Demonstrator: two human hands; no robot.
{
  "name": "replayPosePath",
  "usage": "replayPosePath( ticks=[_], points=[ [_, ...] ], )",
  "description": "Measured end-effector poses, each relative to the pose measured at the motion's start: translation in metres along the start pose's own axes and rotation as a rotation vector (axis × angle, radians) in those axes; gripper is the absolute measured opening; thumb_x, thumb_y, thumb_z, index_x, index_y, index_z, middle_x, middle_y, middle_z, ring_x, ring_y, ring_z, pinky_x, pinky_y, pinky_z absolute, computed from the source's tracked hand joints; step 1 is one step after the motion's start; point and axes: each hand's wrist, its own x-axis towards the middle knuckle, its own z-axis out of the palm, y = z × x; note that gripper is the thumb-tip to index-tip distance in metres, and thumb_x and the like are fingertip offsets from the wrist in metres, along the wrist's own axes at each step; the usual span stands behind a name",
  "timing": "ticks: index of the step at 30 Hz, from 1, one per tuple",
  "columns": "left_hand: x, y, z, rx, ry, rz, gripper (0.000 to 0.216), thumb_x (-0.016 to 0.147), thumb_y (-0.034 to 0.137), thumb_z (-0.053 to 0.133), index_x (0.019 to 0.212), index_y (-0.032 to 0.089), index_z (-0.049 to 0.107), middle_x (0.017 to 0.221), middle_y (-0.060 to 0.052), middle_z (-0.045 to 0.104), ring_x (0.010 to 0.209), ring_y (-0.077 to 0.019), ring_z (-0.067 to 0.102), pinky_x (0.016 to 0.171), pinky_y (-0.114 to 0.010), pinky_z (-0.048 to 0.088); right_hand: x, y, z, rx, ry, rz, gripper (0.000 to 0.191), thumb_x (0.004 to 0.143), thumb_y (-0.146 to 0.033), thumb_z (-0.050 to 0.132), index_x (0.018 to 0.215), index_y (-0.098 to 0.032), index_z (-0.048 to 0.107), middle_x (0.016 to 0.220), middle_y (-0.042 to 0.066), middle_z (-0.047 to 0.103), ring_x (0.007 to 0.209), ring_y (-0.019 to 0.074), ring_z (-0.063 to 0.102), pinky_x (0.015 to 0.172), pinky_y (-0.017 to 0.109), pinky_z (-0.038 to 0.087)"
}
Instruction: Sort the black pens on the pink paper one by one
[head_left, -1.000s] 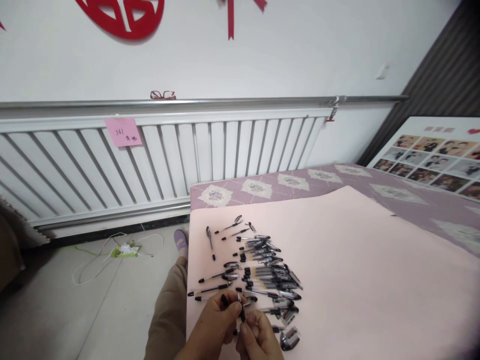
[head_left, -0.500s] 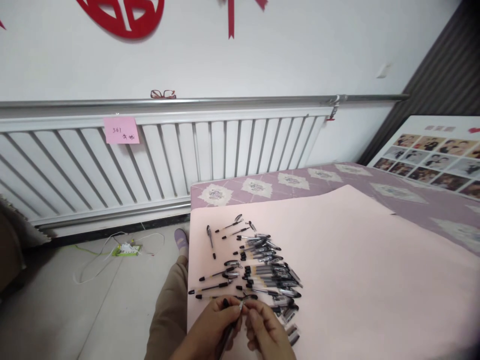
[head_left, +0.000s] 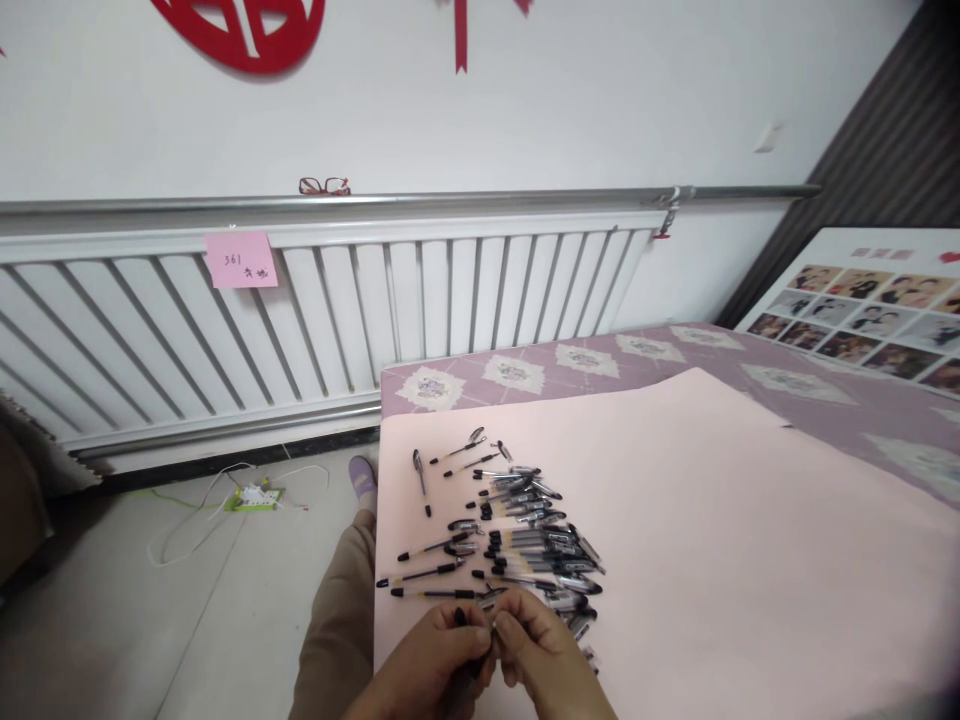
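Note:
Near the bottom of the head view, my left hand [head_left: 442,645] is closed around a black pen [head_left: 466,660]. Its dark end sticks up between thumb and fingers. My right hand [head_left: 529,640] meets it fingertip to fingertip in a pinch at the pen's tip; whatever small part it grips is covered by the fingers. Just beyond the hands lies a pile of black and clear pens [head_left: 536,550] with loose caps among them. To the left of the pile, several uncapped pens [head_left: 427,575] are spread out singly, and one pen [head_left: 421,483] points toward me.
Pink paper [head_left: 697,540] covers much of a purple patterned bed or table surface [head_left: 600,360]. Behind it runs a white radiator [head_left: 420,300] with a pipe. A green power strip [head_left: 256,498] with cables lies on the floor at left. A photo board [head_left: 862,300] leans at right.
My right hand has shifted slightly up and turned, its fingers closing in on my left fingertips. The pen in my left hand has moved a little to the right. The pile looks unchanged.

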Motion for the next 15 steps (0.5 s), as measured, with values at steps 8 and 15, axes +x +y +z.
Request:
replayPosePath(
  ticks=[8,15],
  points=[
    [0.004,-0.005,0.002,-0.099,0.010,-0.017,0.016,0.053,0.024,0.056,0.065,0.019,0.046,0.048,0.004,0.052,0.030,-0.0055,0.034,0.028,-0.017,0.017,-0.005,-0.029,0.010,0.344,0.191,0.073,0.033,0.060,-0.043,0.075,0.070,-0.019,0.056,0.046,-0.009,0.047,0.041,0.0040,0.038,0.042,0.016,0.031],
    [0.004,-0.003,0.000,-0.111,0.027,-0.052,0.017,0.055,0.024,0.055,0.069,0.020,0.045,0.045,0.005,0.050,0.030,-0.0054,0.032,0.029,-0.017,0.015,-0.011,-0.038,0.009,0.438,0.271,0.097,0.030,0.058,-0.036,0.077,0.070,-0.020,0.054,0.063,-0.005,0.057,0.049,0.0052,0.046,0.042,0.015,0.036]
  ],
)
